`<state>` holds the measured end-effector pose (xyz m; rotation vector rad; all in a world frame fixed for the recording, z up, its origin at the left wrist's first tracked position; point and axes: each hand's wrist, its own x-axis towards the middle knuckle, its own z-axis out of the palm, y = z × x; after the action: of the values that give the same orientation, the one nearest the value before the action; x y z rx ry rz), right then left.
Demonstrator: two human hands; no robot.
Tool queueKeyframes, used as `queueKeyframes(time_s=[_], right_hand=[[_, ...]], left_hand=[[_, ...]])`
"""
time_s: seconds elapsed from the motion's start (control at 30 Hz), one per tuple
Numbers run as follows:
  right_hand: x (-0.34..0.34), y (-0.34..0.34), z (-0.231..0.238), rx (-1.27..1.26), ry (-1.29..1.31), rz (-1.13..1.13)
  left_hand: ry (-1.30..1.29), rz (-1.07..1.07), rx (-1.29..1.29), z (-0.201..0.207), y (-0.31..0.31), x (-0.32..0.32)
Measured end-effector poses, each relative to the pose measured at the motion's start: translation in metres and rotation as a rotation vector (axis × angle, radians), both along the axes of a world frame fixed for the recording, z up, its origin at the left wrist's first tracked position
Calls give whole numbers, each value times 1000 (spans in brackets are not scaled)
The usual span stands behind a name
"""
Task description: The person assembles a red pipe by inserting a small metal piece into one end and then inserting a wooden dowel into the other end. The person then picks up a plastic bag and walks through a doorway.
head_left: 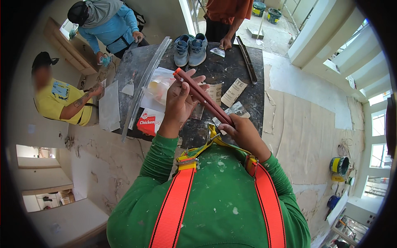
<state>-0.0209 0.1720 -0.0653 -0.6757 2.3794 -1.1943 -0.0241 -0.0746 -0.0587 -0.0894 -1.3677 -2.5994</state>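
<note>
A long, slim maroon bar [202, 96] with a lengthwise groove and an orange far end slants over the table. My right hand [241, 131] is closed around its near end. Under the far part lies my left hand [181, 99], palm up, fingers spread behind the bar and thumb alongside; whether the bar rests on the fingers or only passes over them I cannot tell. Beyond the bar are printed tan sandpaper pieces [234, 91] on the dark table [254, 99]. Beside my left wrist stand a red and white food box [149, 121] and a clear plastic bag [158, 88].
Grey-blue shoes [198, 50] stand at the table's far side, with long metal profiles [148, 84] to the left. A person in orange-brown holds a putty knife [218, 51] across the table. Two more people work at the left. Buckets [339, 165] sit on the right-hand floor.
</note>
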Motion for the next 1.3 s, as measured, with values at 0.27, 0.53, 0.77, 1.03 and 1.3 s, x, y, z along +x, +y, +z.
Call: queueKeyframes(time_s=[0.27, 0.53, 0.77, 1.03, 1.3], right_hand=[[2, -1, -19, 82, 47, 9], [1, -2, -19, 43, 61, 6], [-3, 0, -57, -223, 2, 73], [-2, -3, -41, -427, -71, 203], [-5, 12, 0, -248, -38, 43]], left_hand=[[-34, 30, 22, -22, -12, -13], [71, -88, 53, -18, -9, -7], [369, -99, -648, 15, 5, 22], [358, -421, -365, 42, 37, 29], [11, 70, 311, 36, -4, -26]])
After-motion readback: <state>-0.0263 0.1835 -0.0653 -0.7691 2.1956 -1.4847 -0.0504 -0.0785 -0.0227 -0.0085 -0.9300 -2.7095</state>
